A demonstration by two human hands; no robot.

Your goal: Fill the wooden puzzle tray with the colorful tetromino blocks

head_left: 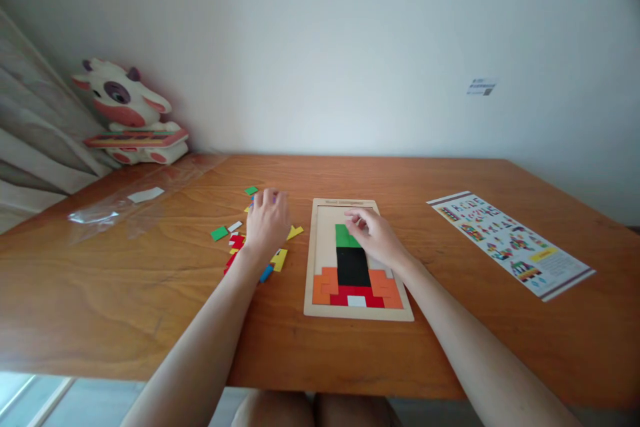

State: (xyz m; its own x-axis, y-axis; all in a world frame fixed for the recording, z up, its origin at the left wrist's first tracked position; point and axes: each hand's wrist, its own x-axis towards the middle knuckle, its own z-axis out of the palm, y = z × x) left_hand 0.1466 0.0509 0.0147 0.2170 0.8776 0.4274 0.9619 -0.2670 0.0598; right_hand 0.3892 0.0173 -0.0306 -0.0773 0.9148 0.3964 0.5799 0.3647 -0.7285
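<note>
My left hand (269, 217) is over a loose pile of coloured pieces, its fingers bent and their tips hidden behind the hand. Around it lie a green piece (219, 233), a yellow piece (280, 259) and a blue piece (267, 273). My right hand (373, 232) is over the wooden puzzle tray (309, 267), thumb and fingers close together at the green pieces (343, 236). Below the green in the tray sit black pieces (353, 267), orange pieces at both sides, and red pieces (343, 295) around a white one (357, 301) at the near edge.
A printed pattern sheet (510, 243) lies on the wooden table (165, 307) at the right. Clear plastic packaging (110, 212) is at the left, in front of a toy cow with a keyboard (133, 110). A curtain (35, 127) hangs at far left.
</note>
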